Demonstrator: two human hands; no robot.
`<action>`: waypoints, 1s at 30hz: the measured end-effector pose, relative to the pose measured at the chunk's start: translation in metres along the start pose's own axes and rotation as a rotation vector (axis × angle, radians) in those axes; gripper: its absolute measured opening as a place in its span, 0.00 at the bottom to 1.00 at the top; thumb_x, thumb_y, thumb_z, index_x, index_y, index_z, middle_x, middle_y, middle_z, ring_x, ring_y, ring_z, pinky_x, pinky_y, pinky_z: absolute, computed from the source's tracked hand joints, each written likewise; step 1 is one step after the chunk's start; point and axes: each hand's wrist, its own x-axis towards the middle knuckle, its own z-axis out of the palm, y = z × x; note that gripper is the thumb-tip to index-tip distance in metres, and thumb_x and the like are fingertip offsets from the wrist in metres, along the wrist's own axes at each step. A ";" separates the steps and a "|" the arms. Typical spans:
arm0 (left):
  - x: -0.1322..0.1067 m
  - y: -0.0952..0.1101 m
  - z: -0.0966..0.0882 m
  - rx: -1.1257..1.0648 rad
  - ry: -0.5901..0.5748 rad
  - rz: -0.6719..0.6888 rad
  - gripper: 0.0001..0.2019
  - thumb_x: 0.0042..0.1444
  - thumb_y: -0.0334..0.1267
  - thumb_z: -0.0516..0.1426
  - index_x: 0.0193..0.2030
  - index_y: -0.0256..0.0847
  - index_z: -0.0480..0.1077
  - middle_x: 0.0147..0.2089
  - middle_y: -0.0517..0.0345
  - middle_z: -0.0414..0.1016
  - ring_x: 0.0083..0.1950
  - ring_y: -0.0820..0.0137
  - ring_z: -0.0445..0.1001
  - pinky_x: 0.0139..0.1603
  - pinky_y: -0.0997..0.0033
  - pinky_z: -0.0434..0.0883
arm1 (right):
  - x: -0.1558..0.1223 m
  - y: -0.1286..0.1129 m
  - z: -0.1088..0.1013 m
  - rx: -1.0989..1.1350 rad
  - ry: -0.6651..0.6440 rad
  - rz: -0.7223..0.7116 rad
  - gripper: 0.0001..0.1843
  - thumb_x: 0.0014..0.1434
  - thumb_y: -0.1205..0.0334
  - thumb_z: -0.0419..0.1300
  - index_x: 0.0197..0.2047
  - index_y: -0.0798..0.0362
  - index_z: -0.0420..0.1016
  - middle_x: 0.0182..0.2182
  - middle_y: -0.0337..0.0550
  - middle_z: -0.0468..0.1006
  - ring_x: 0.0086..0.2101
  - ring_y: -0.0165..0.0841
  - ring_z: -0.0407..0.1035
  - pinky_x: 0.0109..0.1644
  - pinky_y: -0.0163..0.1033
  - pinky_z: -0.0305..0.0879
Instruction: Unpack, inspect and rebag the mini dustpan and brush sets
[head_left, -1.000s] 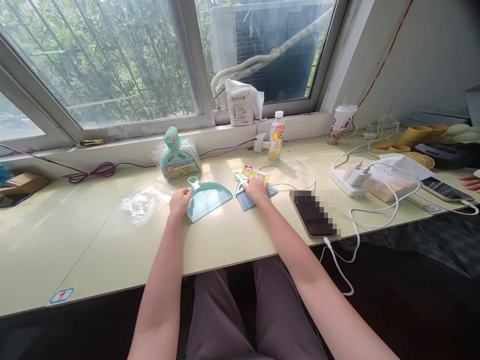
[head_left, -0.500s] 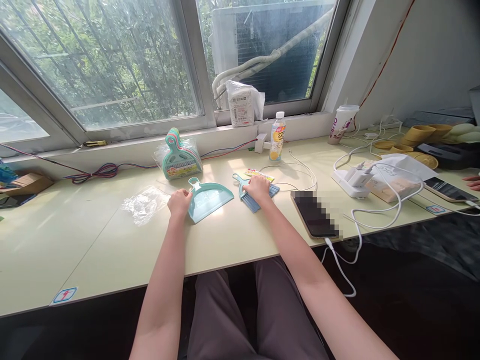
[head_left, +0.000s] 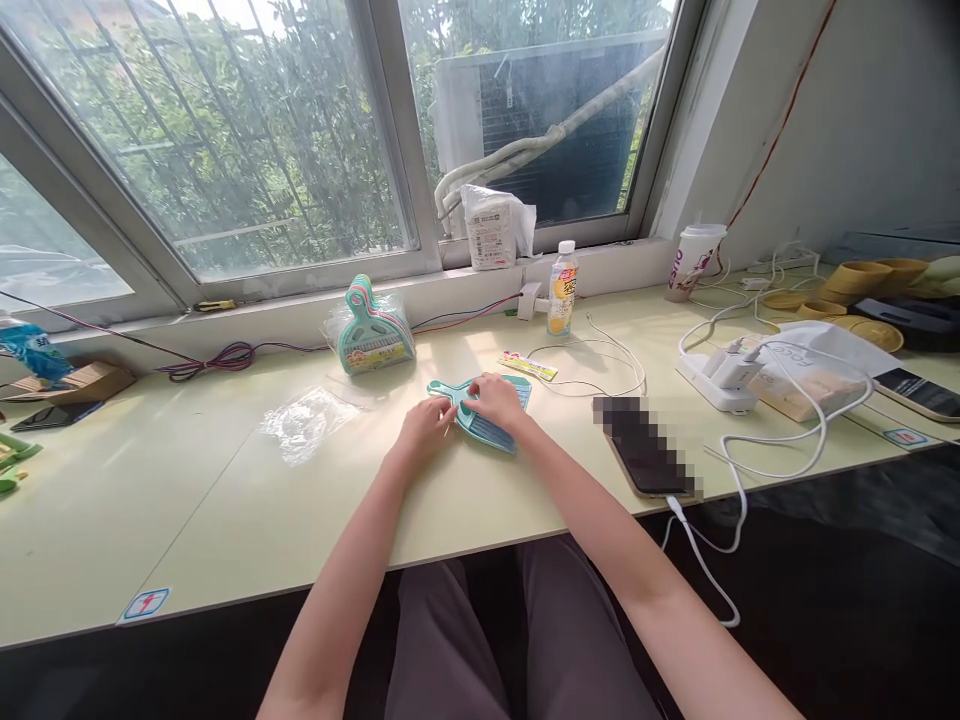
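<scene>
A small teal hand brush [head_left: 489, 432] with blue-grey bristles lies on top of the teal dustpan [head_left: 523, 382], the two stacked on the table with their handles toward the left. My left hand [head_left: 426, 428] is closed at the handle end, its fingers gripping the dustpan's near side. From above, my right hand [head_left: 495, 400] has its fingers bent around the brush head and covers part of it. Behind my right hand, a yellow label card [head_left: 529, 366] rests on the table. Crumpled clear plastic wrap [head_left: 304, 425] lies to the left of my left hand.
Packaged dustpan sets [head_left: 375, 335] stand by the wall. A drink bottle [head_left: 562, 290], a paper cup [head_left: 694, 262], a phone [head_left: 645, 450] on a white cable, and a power strip [head_left: 716, 385] occupy the right side. A cardboard box [head_left: 94, 378] sits far left.
The dustpan and brush, apart before, are now stacked together. My left hand has moved right, with the dustpan now under the brush. The view has shifted slightly.
</scene>
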 end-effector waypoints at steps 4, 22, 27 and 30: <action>-0.001 -0.005 -0.006 0.091 0.073 0.150 0.11 0.63 0.40 0.50 0.34 0.43 0.72 0.41 0.52 0.73 0.43 0.61 0.71 0.42 0.64 0.64 | 0.001 0.003 -0.003 0.024 -0.021 -0.015 0.09 0.57 0.56 0.62 0.38 0.49 0.80 0.44 0.44 0.78 0.48 0.40 0.68 0.50 0.40 0.61; 0.001 -0.020 -0.004 0.476 0.080 0.343 0.16 0.57 0.20 0.49 0.40 0.40 0.74 0.39 0.49 0.73 0.41 0.62 0.73 0.38 0.65 0.66 | 0.005 0.010 0.008 0.139 -0.064 -0.153 0.07 0.57 0.57 0.65 0.35 0.51 0.80 0.38 0.43 0.78 0.44 0.37 0.68 0.47 0.38 0.62; 0.002 -0.018 -0.001 0.501 0.064 0.326 0.14 0.58 0.22 0.50 0.38 0.40 0.75 0.35 0.50 0.72 0.38 0.62 0.72 0.37 0.65 0.66 | 0.005 0.010 0.008 0.085 -0.088 -0.159 0.04 0.57 0.59 0.63 0.35 0.50 0.78 0.40 0.42 0.79 0.47 0.40 0.67 0.48 0.40 0.62; 0.000 -0.019 0.000 0.435 0.082 0.315 0.15 0.58 0.23 0.49 0.39 0.41 0.75 0.36 0.49 0.72 0.39 0.61 0.72 0.38 0.64 0.67 | 0.003 0.006 0.006 0.039 -0.077 -0.172 0.04 0.57 0.59 0.62 0.35 0.50 0.75 0.41 0.43 0.80 0.47 0.40 0.68 0.48 0.41 0.62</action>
